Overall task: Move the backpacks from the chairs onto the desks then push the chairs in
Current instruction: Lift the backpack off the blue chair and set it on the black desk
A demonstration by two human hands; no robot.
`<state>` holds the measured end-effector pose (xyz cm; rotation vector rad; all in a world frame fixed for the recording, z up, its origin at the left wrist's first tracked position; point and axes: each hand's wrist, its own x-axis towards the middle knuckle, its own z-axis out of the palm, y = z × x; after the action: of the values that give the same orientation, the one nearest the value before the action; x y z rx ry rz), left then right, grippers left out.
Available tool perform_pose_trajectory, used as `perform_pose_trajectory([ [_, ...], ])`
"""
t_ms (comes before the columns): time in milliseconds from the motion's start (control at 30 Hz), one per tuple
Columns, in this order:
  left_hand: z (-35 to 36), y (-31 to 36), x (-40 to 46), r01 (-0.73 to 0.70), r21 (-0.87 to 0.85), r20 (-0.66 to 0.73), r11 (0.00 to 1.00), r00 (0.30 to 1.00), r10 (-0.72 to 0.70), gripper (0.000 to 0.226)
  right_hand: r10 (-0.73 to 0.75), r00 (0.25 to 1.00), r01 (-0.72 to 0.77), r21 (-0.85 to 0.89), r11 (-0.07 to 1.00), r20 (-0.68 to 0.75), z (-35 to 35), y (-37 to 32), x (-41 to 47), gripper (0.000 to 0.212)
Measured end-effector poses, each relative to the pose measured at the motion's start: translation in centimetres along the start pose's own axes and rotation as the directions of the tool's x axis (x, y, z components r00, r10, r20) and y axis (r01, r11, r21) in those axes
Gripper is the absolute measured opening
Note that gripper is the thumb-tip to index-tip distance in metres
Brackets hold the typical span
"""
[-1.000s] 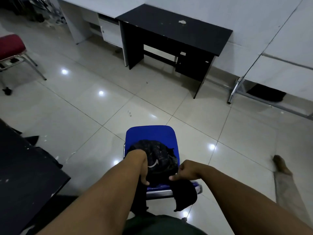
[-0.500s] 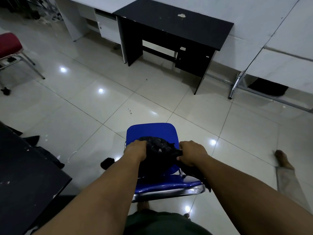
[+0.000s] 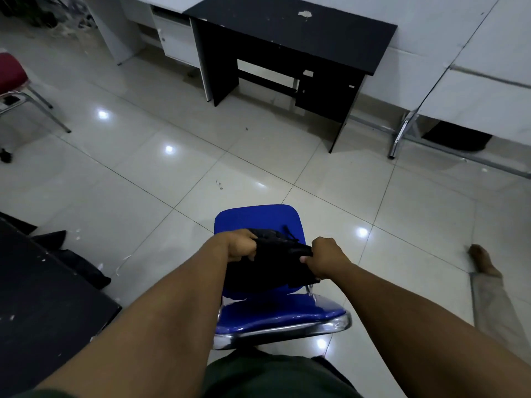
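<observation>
Both hands are clamped on the black backpack [image 3: 273, 259]: the left hand [image 3: 240, 245] on its left edge, the right hand [image 3: 324, 258] on its right edge. The backpack is over the seat of the blue chair [image 3: 258, 219]. Beyond the grip, open floor [image 3: 258, 156] reaches to the black counter [image 3: 290, 33]. Left of the grip another dark counter [image 3: 43, 305] has its edge near. Compared with half a second before, the backpack is raised higher, and the chair sits closer to the far counter.
</observation>
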<state>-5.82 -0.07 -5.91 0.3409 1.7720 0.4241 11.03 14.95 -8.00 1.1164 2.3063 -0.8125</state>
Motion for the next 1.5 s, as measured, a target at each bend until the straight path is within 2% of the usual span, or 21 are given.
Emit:
perform_pose_trajectory([
  [100,-0.3,-0.4,0.8,-0.016,-0.313,0.021,0.950,0.999,0.024,0.061,0.060,0.997,-0.063,0.086,0.994,0.047,0.4,0.4,0.4,0.026],
  [167,0.4,-0.4,1.2,-0.063,-0.400,-0.024,0.914,0.998,0.058,0.056,0.085,0.994,-0.096,0.150,0.984,0.074,0.4,0.6,0.5,0.024],
  [200,0.7,-0.4,1.6,-0.100,-0.323,-0.094,0.941,0.993,0.074,0.050,0.089,0.991,-0.104,0.168,0.980,0.096,0.3,0.6,0.5,0.023],
  [267,1.5,-0.4,2.4,-0.104,0.093,-0.263,0.990,0.957,0.125,0.039,0.083,0.985,-0.109,0.169,0.980,0.151,0.1,0.5,0.6,0.024],
  [300,2.0,-0.2,2.6,-0.059,0.307,-0.351,0.950,0.921,0.170,0.037,0.081,0.980,-0.111,0.166,0.980,0.181,0.0,0.6,0.5,0.025],
  [367,2.9,0.3,2.5,0.076,0.587,-0.476,0.806,0.838,0.267,0.030,0.077,0.971,-0.113,0.153,0.982,0.228,0.0,1.0,0.8,0.027],
  [433,3.5,0.6,2.6,0.192,0.751,-0.519,0.632,0.762,0.386,0.027,0.048,0.971,-0.074,0.102,0.992,0.236,-0.2,1.5,1.0,0.026],
  [500,3.7,1.2,2.9,0.202,0.801,-0.507,0.563,0.729,0.459,0.026,0.002,0.972,-0.001,-0.007,1.000,0.234,-0.8,2.5,1.7,0.028],
  [533,3.6,1.8,3.1,0.171,0.801,-0.493,0.573,0.732,0.471,0.023,-0.025,0.973,0.044,-0.075,0.996,0.230,-1.5,3.2,2.3,0.029],
  [600,3.6,3.6,3.2,0.079,0.749,-0.497,0.658,0.724,0.478,0.013,-0.083,0.974,0.123,-0.186,0.975,0.211,-2.8,4.2,3.2,0.033],
  [700,4.9,8.0,3.7,-0.008,0.623,-0.601,0.782,0.635,0.486,0.012,-0.151,0.965,0.203,-0.243,0.948,0.216,-5.8,6.3,4.6,0.036],
  [767,5.8,11.4,4.2,-0.037,0.577,-0.654,0.816,0.578,0.488,0.014,-0.191,0.956,0.244,-0.241,0.939,0.221,-7.5,7.6,5.5,0.034],
  [867,7.2,16.7,4.9,-0.006,0.557,-0.702,0.831,0.531,0.475,0.014,-0.251,0.943,0.297,-0.209,0.932,0.220,-9.9,9.4,6.5,0.028],
  [967,8.7,20.1,5.2,0.034,0.496,-0.756,0.868,0.509,0.412,0.016,-0.288,0.928,0.334,-0.186,0.924,0.234,-12.1,11.1,7.1,0.028],
  [1067,9.6,21.9,5.3,0.064,0.411,-0.826,0.909,0.448,0.342,0.013,-0.313,0.914,0.359,-0.153,0.921,0.259,-14.1,12.3,7.3,0.030],
  [1133,10.3,23.1,5.4,0.064,0.363,-0.861,0.930,0.404,0.309,0.012,-0.342,0.908,0.376,-0.115,0.919,0.241,-15.3,12.9,7.4,0.029],
  [1233,11.7,25.5,5.6,0.036,0.339,-0.876,0.940,0.376,0.301,0.012,-0.385,0.908,0.394,-0.028,0.919,0.166,-16.6,13.1,7.6,0.025],
  [1300,12.6,27.7,6.0,-0.029,0.310,-0.881,0.950,0.367,0.299,0.015,-0.421,0.899,0.418,0.054,0.907,0.116,-17.1,12.8,7.9,0.033],
  [1367,13.5,29.8,6.5,-0.122,0.250,-0.889,0.961,0.363,0.278,0.017,-0.444,0.892,0.440,0.067,0.896,0.079,-17.4,12.4,7.9,0.052],
  [1433,13.8,32.1,7.0,-0.219,0.158,-0.909,0.963,0.349,0.229,0.015,-0.399,0.917,0.399,-0.007,0.917,0.007,-18.0,12.3,8.3,0.082],
  [1500,13.3,34.5,7.5,-0.292,0.051,-0.925,0.955,0.348,0.155,0.013,-0.322,0.941,0.321,-0.028,0.947,-0.102,-19.3,12.6,9.2,0.096],
])
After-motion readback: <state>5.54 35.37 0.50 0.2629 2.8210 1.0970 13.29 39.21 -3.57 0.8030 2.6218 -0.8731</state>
